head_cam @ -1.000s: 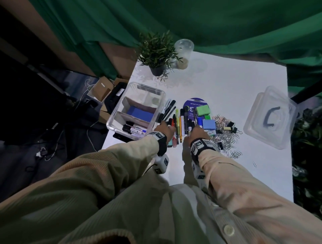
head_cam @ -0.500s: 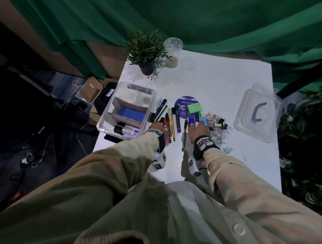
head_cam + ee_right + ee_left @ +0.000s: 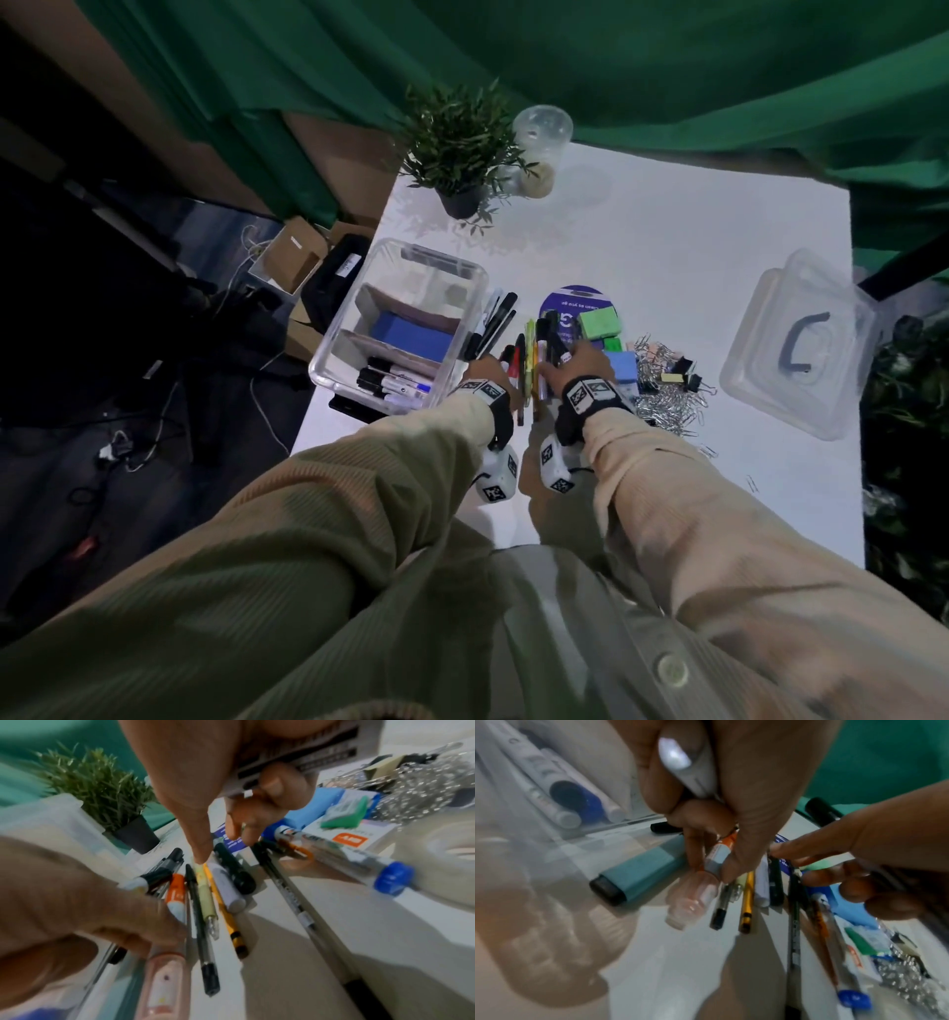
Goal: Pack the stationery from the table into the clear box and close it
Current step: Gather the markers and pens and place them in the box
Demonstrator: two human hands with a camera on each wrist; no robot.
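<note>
The clear box (image 3: 464, 329) stands open at the table's left edge, with several markers (image 3: 393, 383) and a blue block (image 3: 411, 336) inside. A row of pens (image 3: 526, 360) lies just right of it. My left hand (image 3: 490, 370) curls round a white pen (image 3: 687, 760) and pinches an orange pen with a clear cap (image 3: 706, 882). My right hand (image 3: 575, 365) grips black-capped markers (image 3: 552, 334) in its curled fingers. Its index fingertip (image 3: 203, 858) touches a yellow-green pen (image 3: 207, 898) in the row. The box's lid (image 3: 796, 349) lies upside down at the far right.
Green (image 3: 598, 324) and blue (image 3: 621, 365) sticky-note blocks, a purple card (image 3: 570, 303), binder clips (image 3: 680, 375) and a heap of paper clips (image 3: 662, 406) lie right of the pens. A potted plant (image 3: 459, 149) and a plastic cup (image 3: 542, 144) stand at the back.
My two hands have drawn closer together over the pen row. The right hand has shifted left onto the pens, and black markers now stick out of it.
</note>
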